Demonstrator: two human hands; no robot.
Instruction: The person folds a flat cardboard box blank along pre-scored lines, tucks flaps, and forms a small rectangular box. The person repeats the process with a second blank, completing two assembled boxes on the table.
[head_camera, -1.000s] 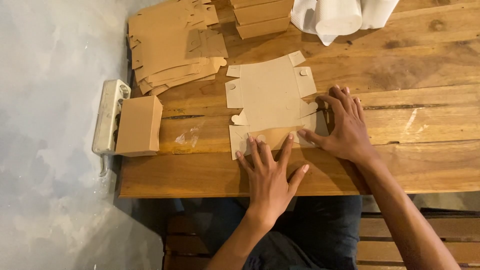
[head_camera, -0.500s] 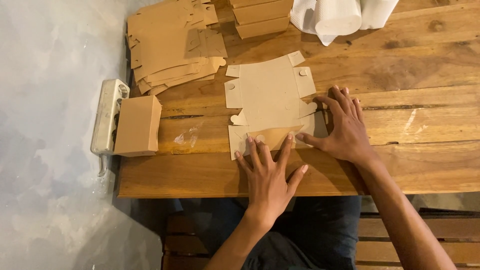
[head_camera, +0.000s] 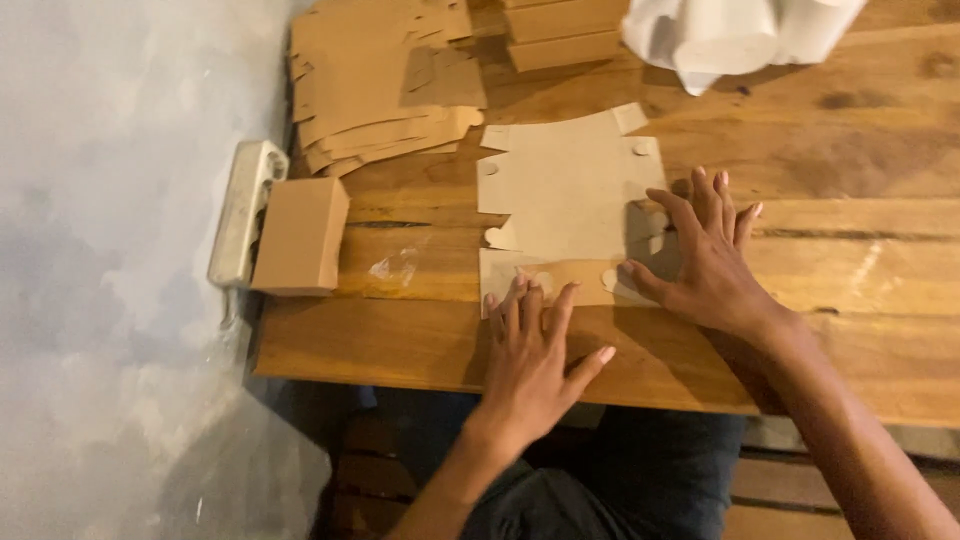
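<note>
your two hands pin a flat, die-cut cardboard blank (head_camera: 570, 200) to the wooden table (head_camera: 860, 330), the sheet lying unfolded at the centre of the frame with its small tabs and round cut-outs facing up. it sits flat because both palms bear down on its near strip, which looks folded up along a crease at 6 o'clock of the sheet.

your left hand (head_camera: 530, 350) lies at 6 o'clock of the blank, fingers spread and straight, their tips resting on the near strip while the palm lies on bare wood. it grips nothing. your right hand (head_camera: 710, 260) comes in at 4 o'clock, fingers fanned wide, thumb pressing the strip's right end and the other fingers covering the sheet's right edge. it too presses and pinches nothing.

a closed brown cardboard box (head_camera: 302, 235) stands at 9 o'clock near the table's left edge, just beside a white power strip (head_camera: 243, 210) that hangs at the rim. a loose stack of more flat blanks (head_camera: 370, 80) lies at 11 o'clock, well apart from your hands. white paper rolls in a bag (head_camera: 740, 35) sit at 1 o'clock.
</note>
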